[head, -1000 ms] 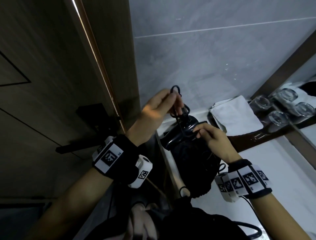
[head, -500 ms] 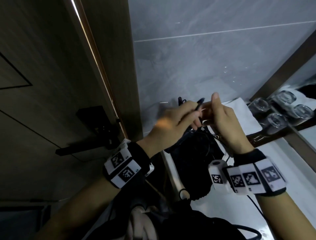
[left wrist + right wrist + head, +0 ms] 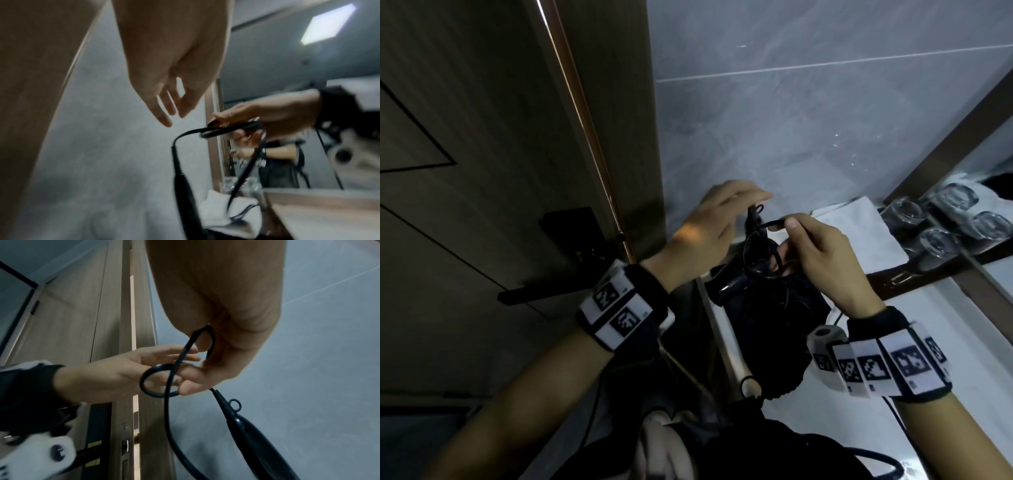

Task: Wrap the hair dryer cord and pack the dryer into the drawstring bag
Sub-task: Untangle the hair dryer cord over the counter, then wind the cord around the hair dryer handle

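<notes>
The black hair dryer (image 3: 736, 277) stands handle-up at the left end of the white counter (image 3: 962, 342), its body partly inside the black fabric drawstring bag (image 3: 767, 339) that sits near the counter's left edge. The dryer's handle tip, with a small hanging ring, shows in the right wrist view. The thin black cord (image 3: 170, 386) leaves the handle tip and curls into a loop between the 2 hands, with a further length dropping toward the bag.

The right hand (image 3: 822, 253) grasps the cord, its thumb and fingers pinching the loop just above the dryer. The left hand (image 3: 709, 229) hovers beside the handle tip with its fingers straight and spread, released and holding nothing; the left wrist view shows it apart from the cord.

Far right of the bag lies a folded white towel (image 3: 859, 236). Beyond it, 2 clear drinking glasses (image 3: 935, 240) stand mouth-down against a mirror (image 3: 989, 178) that doubles them. A grey tiled wall (image 3: 791, 120) rises behind the counter, and a wooden door (image 3: 465, 171) with a black handle (image 3: 541, 293) stands to the left.
</notes>
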A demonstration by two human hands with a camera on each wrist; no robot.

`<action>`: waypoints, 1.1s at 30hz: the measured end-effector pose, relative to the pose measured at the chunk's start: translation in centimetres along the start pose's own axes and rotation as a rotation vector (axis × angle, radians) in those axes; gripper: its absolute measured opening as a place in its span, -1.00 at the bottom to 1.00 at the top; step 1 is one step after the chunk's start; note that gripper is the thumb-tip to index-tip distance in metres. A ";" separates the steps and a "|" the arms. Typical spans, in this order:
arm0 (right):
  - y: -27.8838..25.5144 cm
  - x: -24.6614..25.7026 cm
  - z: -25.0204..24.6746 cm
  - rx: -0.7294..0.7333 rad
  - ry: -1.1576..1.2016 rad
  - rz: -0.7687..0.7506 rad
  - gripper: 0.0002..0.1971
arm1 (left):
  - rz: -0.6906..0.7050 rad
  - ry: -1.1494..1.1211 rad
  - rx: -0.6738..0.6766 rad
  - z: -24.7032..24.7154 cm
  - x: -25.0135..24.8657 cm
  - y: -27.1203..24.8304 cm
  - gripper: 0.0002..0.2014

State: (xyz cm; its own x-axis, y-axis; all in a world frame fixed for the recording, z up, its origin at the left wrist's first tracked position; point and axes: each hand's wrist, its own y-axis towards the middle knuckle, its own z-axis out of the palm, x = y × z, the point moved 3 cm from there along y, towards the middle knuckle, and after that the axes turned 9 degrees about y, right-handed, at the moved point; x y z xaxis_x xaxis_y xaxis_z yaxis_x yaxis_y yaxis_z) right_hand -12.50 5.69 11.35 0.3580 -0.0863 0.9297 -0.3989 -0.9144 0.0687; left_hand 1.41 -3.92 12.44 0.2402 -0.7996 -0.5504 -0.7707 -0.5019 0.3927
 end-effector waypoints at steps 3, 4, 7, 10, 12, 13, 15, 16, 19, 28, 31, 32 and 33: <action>0.1 0.1 -0.2 -0.004 0.044 -0.013 -0.70 | 0.165 0.186 0.264 0.9 0.6 2.3 -0.60; 0.1 0.0 -0.3 -0.005 0.052 -0.022 -0.71 | 0.181 0.230 0.330 1.2 0.8 2.9 -0.70; 0.4 -0.9 -0.9 -0.026 0.152 -0.017 -0.74 | 0.144 0.231 0.337 1.4 1.8 3.6 -0.81; 0.9 -2.7 -1.6 -0.166 0.265 0.031 -0.86 | 0.066 0.108 0.216 1.0 2.2 3.7 -0.87; 0.8 -4.0 -1.4 -0.107 0.180 0.093 -0.88 | 0.052 0.102 0.126 0.8 2.0 3.9 -0.90; 0.5 -4.5 -0.8 0.005 0.143 0.118 -0.88 | 0.042 0.104 0.090 0.7 2.0 4.0 -0.90; -0.5 -4.8 0.5 0.272 0.127 0.149 -0.91 | -0.016 0.106 0.046 0.4 2.4 4.3 -0.89; -1.1 -4.6 1.0 0.379 0.147 0.149 -0.94 | -0.044 0.122 0.038 0.4 2.7 4.4 -0.88; -2.3 -3.5 0.8 0.459 0.204 0.052 -0.76 | -0.076 0.189 0.066 0.4 3.4 4.4 -0.85; -1.2 -3.3 -3.5 -0.241 0.131 -0.065 -0.63 | -0.084 0.269 0.058 1.3 5.2 2.5 -0.70; -1.6 -5.3 -4.3 -0.379 0.061 0.054 -0.83 | -0.082 0.324 0.096 1.9 5.6 2.0 -0.59; -1.8 -5.8 -4.3 -0.383 0.071 0.103 -0.84 | -0.069 0.366 0.122 2.1 5.7 1.8 -0.53; -2.0 -6.4 -4.1 -0.372 0.122 0.154 -0.82 | -0.069 0.418 0.137 2.4 5.5 1.4 -0.47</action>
State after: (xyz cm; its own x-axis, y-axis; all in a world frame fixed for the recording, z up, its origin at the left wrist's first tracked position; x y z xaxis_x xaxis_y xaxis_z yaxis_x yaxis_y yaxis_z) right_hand -17.42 9.71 6.79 0.1762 -0.1431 0.9739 -0.7260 -0.6871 0.0304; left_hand 0.25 -8.18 8.18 0.4902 -0.8445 -0.2157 -0.8089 -0.5329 0.2485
